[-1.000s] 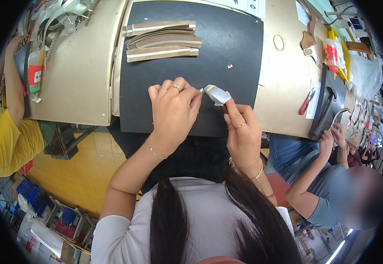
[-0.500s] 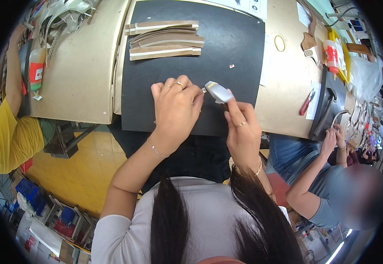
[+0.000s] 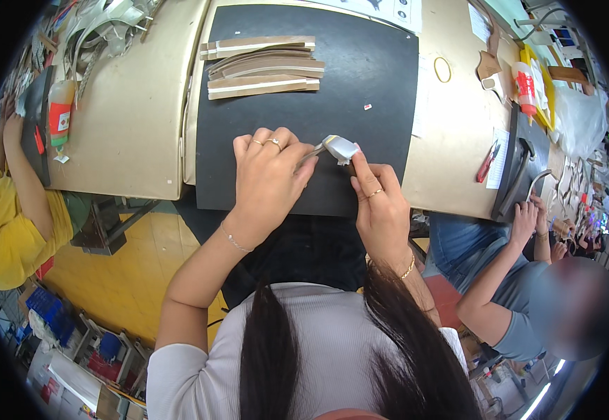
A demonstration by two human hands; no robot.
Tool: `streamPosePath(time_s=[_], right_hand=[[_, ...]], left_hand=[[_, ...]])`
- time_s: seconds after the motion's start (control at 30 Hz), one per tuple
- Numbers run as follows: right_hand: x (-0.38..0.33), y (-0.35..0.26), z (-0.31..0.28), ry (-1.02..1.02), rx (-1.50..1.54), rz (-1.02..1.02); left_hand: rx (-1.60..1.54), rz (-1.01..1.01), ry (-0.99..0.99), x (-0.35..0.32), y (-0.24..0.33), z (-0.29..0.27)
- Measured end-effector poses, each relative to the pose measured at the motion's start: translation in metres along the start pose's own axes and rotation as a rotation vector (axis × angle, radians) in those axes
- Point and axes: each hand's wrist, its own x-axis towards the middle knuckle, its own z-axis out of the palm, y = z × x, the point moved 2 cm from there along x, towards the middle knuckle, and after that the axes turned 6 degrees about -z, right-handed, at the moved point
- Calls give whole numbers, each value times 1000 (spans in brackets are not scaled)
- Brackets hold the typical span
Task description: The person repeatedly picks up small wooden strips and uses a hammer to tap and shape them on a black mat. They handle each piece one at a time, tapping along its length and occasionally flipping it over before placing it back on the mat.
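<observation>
My left hand (image 3: 266,175) and my right hand (image 3: 379,203) meet over the near edge of a black mat (image 3: 381,84). Between them is a small grey-white piece (image 3: 339,148) with a thin metal part sticking out toward the left hand. The right index finger and thumb pinch the piece from the right. The left fingers curl around its thin metal end. Farther back on the mat lies a stack of brown cardboard strips (image 3: 262,66).
The mat lies on a tan table (image 3: 129,119). A glue bottle (image 3: 59,112) stands at the left, another bottle (image 3: 525,80) and red-handled cutters (image 3: 486,162) at the right. A person in yellow (image 3: 10,224) sits left; a person in grey (image 3: 528,308) sits right.
Both hands have stayed together on the small piece; it has tilted slightly and the hands have shifted a little on the mat's near edge.
</observation>
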Motion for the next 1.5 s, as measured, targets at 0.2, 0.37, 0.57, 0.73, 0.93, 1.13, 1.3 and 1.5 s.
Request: streamPosePath(time_s=[0.2,0.37,0.57,0.73,0.93,1.13,1.3,1.5], right_hand=[[0,0,-1,4,11,0],[4,0,-3,-7,20,-13],[5,-4,-13,77,42,-7],[11,-2,-7,5,19,3],[9,-8,-16,108,51,-8],[16,-5,-13,-54,-57,17],[15,-4,-12,87,60,-54],[16,2,-3,-15,4,-37]], left_hand=[[-56,-20,-8,1,-3,1],[-59,-17,13,2,-1,4],[-34,-36,100,8,8,15],[-21,-47,133,10,12,21],[28,-16,137,9,12,21],[45,2,108,10,13,19],[89,29,98,9,13,16],[83,58,79,5,6,8]])
